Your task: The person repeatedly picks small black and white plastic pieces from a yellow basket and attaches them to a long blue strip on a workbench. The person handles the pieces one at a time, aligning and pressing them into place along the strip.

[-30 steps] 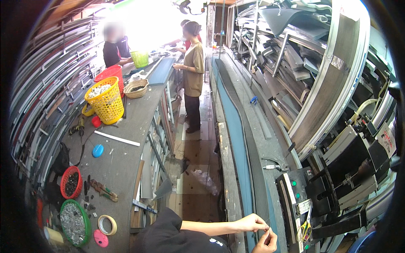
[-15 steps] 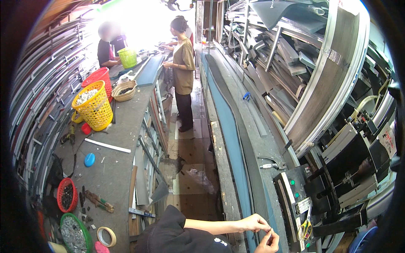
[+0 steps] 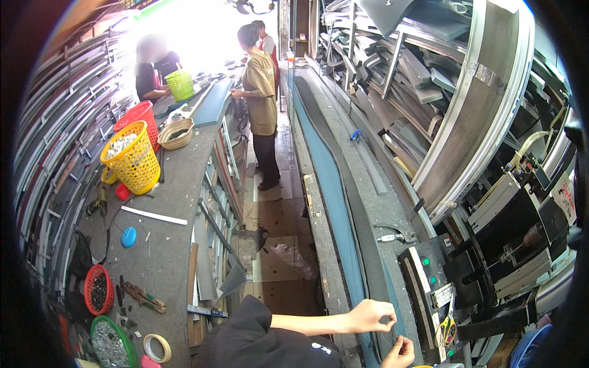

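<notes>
My left hand (image 3: 370,316) is closed, its thumb and fingertips curled together over the long dark grey strip (image 3: 358,228) on the right bench. Just below it my right hand (image 3: 399,354) has its thumb and fingers pinched. Fine dark lines run close to both hands; whether either one grips a thread is too small to tell. Under the hands, a blue strip (image 3: 332,184) lies lengthwise beside the dark grey one. To the right of my hands, yellow-handled scissors (image 3: 447,328) lie on a control box with green buttons (image 3: 426,288).
A clamp-like metal tool (image 3: 396,235) lies on the right bench. Pliers (image 3: 144,297), a tape roll (image 3: 157,348), a yellow basket (image 3: 134,158) and other baskets cover the left bench. A person in a brown shirt (image 3: 260,92) stands in the aisle; others are beyond. Racked profiles line both sides.
My hands have moved apart: the fingertips were together, and now the left is higher and the right lower. The view has shifted slightly. The person in the aisle has lowered an arm.
</notes>
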`<state>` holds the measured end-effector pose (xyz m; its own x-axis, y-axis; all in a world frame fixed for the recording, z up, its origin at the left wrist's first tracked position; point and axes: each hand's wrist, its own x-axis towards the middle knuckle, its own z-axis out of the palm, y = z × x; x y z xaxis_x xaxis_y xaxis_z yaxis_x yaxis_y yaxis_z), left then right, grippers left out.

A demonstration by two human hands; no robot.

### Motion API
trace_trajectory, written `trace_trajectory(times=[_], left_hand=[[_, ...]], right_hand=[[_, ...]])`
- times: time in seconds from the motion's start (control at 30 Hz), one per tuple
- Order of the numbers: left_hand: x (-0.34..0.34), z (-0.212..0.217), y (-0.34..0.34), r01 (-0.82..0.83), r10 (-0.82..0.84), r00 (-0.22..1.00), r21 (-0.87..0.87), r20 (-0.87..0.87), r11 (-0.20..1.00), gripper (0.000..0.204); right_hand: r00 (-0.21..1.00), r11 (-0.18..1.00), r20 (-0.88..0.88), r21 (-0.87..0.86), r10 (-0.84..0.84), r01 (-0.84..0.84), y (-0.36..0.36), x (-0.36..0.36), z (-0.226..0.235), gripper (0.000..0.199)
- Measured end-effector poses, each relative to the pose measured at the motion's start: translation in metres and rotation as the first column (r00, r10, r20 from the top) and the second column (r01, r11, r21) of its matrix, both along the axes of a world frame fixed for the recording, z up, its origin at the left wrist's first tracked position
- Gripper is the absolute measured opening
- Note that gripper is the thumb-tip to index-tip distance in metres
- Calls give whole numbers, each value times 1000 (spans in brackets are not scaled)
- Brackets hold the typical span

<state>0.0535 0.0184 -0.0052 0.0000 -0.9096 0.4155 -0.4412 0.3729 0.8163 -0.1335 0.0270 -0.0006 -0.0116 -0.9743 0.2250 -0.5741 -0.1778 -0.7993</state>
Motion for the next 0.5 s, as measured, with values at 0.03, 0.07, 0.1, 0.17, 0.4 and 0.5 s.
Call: trace_trajectory(times=[0.03,0.07,0.1,0.17,0.4,0.5], left_hand=[[5,-1,-2,47,-41,996,-74,81,996,13],[9,-3,-2,91,-74,981,-89,178,992,12],[10,-3,-2,112,-78,970,-138,232,984,12],[10,-2,0,144,-73,934,-182,350,973,12],[-2,7,0,186,-118,945,-204,306,961,14],[2,6,1,217,-183,954,-124,236,968,15]], right_hand=[[997,999,-68,-19,39,-41,5,-7,17,18],[988,996,-136,-33,76,-81,11,-11,33,28],[954,997,-299,-63,28,-50,16,-11,45,36],[820,994,-572,-82,14,-75,14,-6,64,39],[950,959,-155,-48,269,-280,6,12,63,21],[951,953,-108,-69,288,-296,4,10,54,18]])
